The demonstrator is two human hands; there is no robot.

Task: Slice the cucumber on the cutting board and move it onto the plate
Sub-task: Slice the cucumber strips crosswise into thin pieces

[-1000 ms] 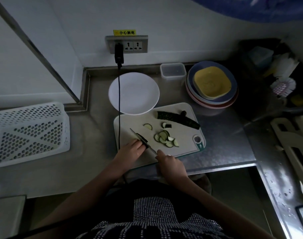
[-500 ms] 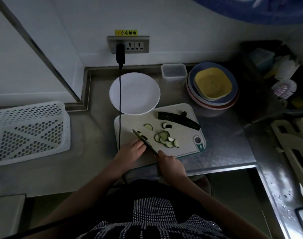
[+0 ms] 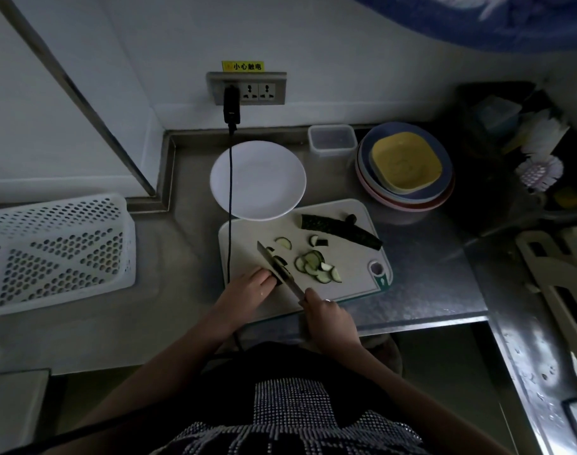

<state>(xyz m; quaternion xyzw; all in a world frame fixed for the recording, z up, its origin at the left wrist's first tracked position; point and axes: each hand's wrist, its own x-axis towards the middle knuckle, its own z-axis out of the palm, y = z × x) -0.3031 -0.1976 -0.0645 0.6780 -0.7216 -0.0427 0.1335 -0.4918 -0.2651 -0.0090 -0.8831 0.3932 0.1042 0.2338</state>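
Observation:
A pale cutting board (image 3: pixel 349 290) lies on the steel counter. My right hand (image 3: pixel 330 318) grips the handle of a knife (image 3: pixel 275 266), whose blade angles up and left across the board. My left hand (image 3: pixel 247 289) holds down a short dark cucumber piece (image 3: pixel 280 261) right at the blade; most of that piece is hidden. A pile of cucumber slices (image 3: pixel 316 266) lies to the right of the knife, with two loose ones above it. A long cucumber half (image 3: pixel 339 229) rests at the board's far edge. The white plate (image 3: pixel 264 180) behind the board holds nothing.
A black cable (image 3: pixel 229 205) hangs from the wall socket across the plate and the board's left edge. A white perforated basket (image 3: pixel 54 251) stands at the left. Stacked coloured dishes (image 3: pixel 405 165) and a clear container (image 3: pixel 331 139) stand at the back right. The counter's front edge runs just below the board.
The knife blade has shifted slightly up and right, tilting over the cucumber piece under my left hand. Both hands stay in nearly the same place.

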